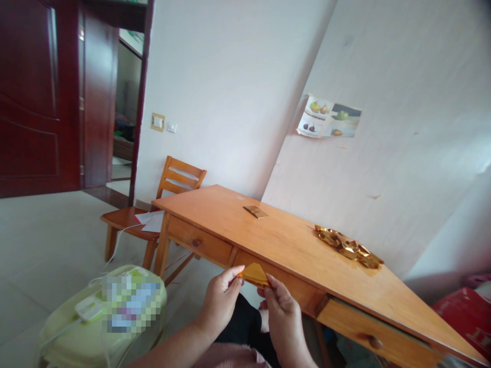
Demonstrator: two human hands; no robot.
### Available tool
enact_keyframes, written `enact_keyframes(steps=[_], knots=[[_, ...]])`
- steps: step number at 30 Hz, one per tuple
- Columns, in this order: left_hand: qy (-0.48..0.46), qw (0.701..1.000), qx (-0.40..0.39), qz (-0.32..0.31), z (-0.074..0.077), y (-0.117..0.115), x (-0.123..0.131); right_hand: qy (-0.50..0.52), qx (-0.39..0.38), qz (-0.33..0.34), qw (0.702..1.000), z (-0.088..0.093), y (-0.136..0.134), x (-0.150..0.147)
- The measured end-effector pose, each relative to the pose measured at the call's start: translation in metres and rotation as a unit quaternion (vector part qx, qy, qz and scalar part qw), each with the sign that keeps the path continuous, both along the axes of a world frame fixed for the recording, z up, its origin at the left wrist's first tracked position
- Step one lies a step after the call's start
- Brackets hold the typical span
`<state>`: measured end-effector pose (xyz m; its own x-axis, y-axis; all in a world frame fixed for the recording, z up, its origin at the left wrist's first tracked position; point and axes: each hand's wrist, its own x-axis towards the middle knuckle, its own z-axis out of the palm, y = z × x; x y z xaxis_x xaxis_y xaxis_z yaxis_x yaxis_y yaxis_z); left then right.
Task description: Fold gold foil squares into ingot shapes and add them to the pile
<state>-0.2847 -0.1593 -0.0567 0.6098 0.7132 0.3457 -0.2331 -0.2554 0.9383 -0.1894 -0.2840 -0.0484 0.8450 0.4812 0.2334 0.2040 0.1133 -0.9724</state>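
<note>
Between my two hands, in front of the table's drawers, is a small piece of folded gold paper (254,275) with a triangular top. My left hand (226,289) pinches its left corner between thumb and fingers. At the opposite corner, my right hand (282,301) grips it the same way. On the wooden table (230,209) lies a flat stack of gold paper (255,211), towards the back left. Several shiny folded gold pieces (349,248) sit in a heap farther right, beside the wall.
A wooden chair (130,221) with papers on its seat stands at the table's left end. Left of my knees is a pale green stool (65,319) bearing a charger, cables and blurred items. Something red (460,312) is at the far right.
</note>
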Motion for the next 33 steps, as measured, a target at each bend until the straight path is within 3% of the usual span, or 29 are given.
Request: enact_keyframes(steps=[14, 24, 33], knots=[[-0.008, 1.0, -0.016, 0.004, -0.003, 0.0, 0.001, 0.005, -0.023, -0.008, 1.0, 0.005, -0.001, -0.004], [-0.013, 0.999, -0.042, -0.008, -0.012, -0.002, 0.005, -0.007, -0.041, -0.004, 0.999, -0.003, -0.001, -0.001], [-0.011, 1.0, -0.022, -0.008, -0.011, -0.001, 0.005, 0.003, -0.047, -0.01, 0.999, -0.002, -0.002, -0.001]])
